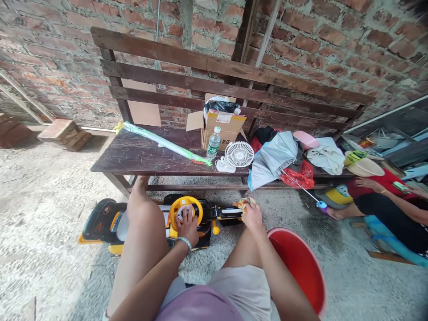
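A black and yellow toy ride-on car (pixel 110 223) lies on the concrete floor in front of my knees. My left hand (pixel 187 225), with a bead bracelet on the wrist, grips its yellow steering wheel (pixel 186 207). My right hand (pixel 251 216) is closed on a small orange and white cloth or wrapper (pixel 244 203), pressed against the front end of the toy car. My bare legs frame the toy on both sides.
A red plastic basin (pixel 301 267) sits by my right leg. Behind the toy stands a dark wooden bench (pixel 147 156) with a cardboard box (pixel 222 125), water bottle (pixel 213 143), small white fan (pixel 238 155), folded umbrella (pixel 272 160) and bags. Another person (pixel 388 205) sits at the right.
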### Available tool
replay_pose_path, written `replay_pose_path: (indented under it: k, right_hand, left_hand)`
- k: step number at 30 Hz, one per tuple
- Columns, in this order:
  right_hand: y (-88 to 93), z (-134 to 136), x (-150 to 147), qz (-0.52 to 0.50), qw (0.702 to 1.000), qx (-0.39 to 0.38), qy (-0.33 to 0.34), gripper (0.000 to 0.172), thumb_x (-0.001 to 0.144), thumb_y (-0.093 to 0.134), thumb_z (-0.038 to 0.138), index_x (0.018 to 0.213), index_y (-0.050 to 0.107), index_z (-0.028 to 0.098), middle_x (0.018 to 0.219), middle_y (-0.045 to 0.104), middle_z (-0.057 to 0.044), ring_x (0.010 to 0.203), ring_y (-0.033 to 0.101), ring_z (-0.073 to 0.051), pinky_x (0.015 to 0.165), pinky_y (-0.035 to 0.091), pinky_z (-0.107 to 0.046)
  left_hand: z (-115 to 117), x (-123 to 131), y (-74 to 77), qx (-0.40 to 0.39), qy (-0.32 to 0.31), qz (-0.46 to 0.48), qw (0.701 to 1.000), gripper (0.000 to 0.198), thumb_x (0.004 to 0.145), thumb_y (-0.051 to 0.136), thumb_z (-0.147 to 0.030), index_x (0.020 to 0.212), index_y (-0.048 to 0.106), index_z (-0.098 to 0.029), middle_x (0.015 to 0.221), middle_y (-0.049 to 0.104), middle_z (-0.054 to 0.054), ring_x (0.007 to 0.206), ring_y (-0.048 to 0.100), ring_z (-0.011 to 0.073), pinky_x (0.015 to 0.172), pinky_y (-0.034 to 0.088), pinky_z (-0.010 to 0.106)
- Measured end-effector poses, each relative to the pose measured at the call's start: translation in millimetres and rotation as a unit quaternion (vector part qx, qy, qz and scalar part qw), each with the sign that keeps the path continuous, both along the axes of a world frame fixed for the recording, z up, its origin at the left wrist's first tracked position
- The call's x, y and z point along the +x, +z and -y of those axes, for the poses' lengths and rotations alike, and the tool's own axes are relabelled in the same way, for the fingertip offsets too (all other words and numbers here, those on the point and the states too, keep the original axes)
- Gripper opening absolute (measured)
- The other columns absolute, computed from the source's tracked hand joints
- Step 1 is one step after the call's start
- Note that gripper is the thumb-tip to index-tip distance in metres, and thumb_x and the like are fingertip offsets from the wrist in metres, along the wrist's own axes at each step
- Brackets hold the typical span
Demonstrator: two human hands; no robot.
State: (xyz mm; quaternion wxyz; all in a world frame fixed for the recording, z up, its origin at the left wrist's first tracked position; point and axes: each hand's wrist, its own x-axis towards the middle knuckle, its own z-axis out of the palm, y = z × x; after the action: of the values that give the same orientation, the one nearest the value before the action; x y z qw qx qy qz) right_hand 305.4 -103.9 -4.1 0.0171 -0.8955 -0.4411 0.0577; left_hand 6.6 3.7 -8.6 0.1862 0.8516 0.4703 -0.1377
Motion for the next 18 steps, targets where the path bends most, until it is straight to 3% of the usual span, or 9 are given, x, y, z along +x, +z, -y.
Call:
replay_pose_path:
  k: [5, 9, 13, 18]
  right_hand:
    - [-3.2, 11, 47, -0.070, 0.992, 0.001, -0.101, 0.040, 0.104, 0.046, 0.026, 0.134, 0.072, 0.025, 0.141, 0.070, -0.011, 0.129, 0.064, -0.027, 0.108, 0.048, -0.038]
    - [-15.9, 3, 45, -0.090, 0.988, -0.034, -0.118, 0.037, 0.103, 0.055, 0.034, 0.133, 0.073, 0.020, 0.133, 0.072, -0.014, 0.114, 0.072, -0.028, 0.101, 0.053, -0.037]
    - [-22.4, -5, 41, -0.059, 0.989, -0.037, -0.134, 0.036, 0.103, 0.054, 0.032, 0.127, 0.073, 0.014, 0.133, 0.069, -0.022, 0.116, 0.071, -0.033, 0.102, 0.053, -0.042]
    - [-20.5, -9, 47, -0.038, 0.989, -0.022, -0.139, 0.033, 0.102, 0.053, 0.030, 0.123, 0.074, 0.017, 0.122, 0.075, -0.018, 0.109, 0.074, -0.027, 0.092, 0.055, -0.035]
  left_hand:
    - [1, 3, 1.0, 0.000, 0.009, 0.002, 1.000, 0.067, 0.089, 0.060, -0.024, 0.156, 0.060, -0.019, 0.184, 0.000, 0.013, 0.171, -0.004, 0.0401, 0.132, 0.001, 0.075]
    - [2, 4, 2.4, 0.008, 0.008, -0.012, 1.000, 0.061, 0.092, 0.064, -0.027, 0.152, 0.063, -0.020, 0.185, 0.003, 0.013, 0.171, -0.004, 0.0396, 0.132, 0.002, 0.074]
    - [2, 3, 4.7, 0.001, 0.006, -0.009, 1.000, 0.061, 0.092, 0.061, -0.024, 0.153, 0.062, -0.019, 0.185, 0.002, 0.012, 0.171, -0.003, 0.0389, 0.132, 0.004, 0.074]
    - [2, 0, 5.2, 0.006, -0.006, -0.009, 1.000, 0.063, 0.090, 0.060, -0.018, 0.153, 0.062, -0.019, 0.185, 0.003, 0.011, 0.171, -0.002, 0.0384, 0.132, 0.005, 0.073]
